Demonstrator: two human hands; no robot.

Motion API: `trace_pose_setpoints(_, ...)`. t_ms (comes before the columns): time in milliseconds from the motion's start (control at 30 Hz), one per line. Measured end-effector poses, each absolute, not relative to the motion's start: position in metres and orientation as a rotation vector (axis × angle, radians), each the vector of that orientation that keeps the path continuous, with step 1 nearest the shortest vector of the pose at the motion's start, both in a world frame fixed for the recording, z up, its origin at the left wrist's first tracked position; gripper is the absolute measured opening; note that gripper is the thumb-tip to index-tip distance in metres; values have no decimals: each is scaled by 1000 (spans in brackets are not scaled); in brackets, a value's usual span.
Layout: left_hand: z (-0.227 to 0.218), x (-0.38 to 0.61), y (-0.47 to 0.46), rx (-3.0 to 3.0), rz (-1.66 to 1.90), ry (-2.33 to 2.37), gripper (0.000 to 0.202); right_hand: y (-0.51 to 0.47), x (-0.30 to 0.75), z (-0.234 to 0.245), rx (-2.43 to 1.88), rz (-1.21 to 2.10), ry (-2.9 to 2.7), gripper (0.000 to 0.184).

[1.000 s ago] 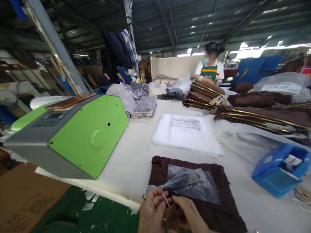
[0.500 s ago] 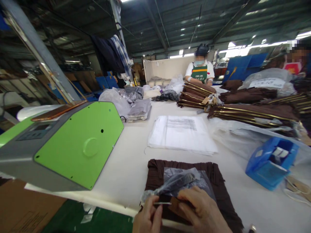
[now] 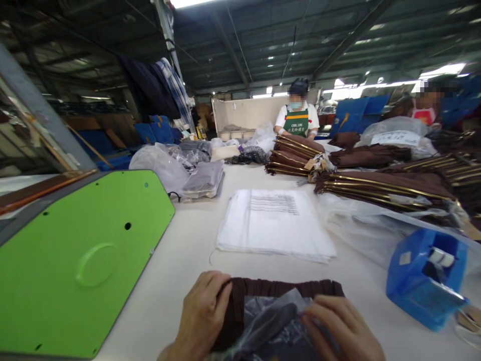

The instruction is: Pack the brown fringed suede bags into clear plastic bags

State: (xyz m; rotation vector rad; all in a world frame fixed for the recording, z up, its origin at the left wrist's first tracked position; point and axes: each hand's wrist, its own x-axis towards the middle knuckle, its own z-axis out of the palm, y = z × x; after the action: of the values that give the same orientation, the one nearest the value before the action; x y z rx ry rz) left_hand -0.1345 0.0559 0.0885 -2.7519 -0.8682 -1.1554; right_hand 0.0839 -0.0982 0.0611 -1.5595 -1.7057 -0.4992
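Note:
A folded dark brown garment (image 3: 285,289) lies on the white table (image 3: 188,245) right in front of me. A small clear plastic bag (image 3: 270,323) with something dark inside rests on top of it. My left hand (image 3: 201,316) grips the garment's left edge, fingers curled over the fabric. My right hand (image 3: 340,328) presses on the plastic bag and the garment's right part, fingers bent; what lies under them is hidden.
A green and grey machine (image 3: 82,260) fills the left. A stack of white printed bags (image 3: 276,223) lies ahead, a blue tape dispenser (image 3: 426,278) at the right. Piles of brown garments (image 3: 383,183) and plastic-wrapped bundles (image 3: 180,170) sit farther back. A person in a green apron (image 3: 296,118) works at the far end.
The view has shifted forward and left. My left hand moved from pinching a thin white stick near the bag to gripping the garment's left edge; the stick is out of sight.

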Motion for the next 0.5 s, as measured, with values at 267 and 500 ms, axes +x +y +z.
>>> trace_pose_setpoints(267, 64, -52, 151, -2819, -627, -566, 35, -5, 183, 51, -1779, -497, -1966, 22)
trace_pose_setpoints(500, 50, -37, 170, -2905, -431, -351, 18, 12, 197, 27, -1828, -270, -1983, 26)
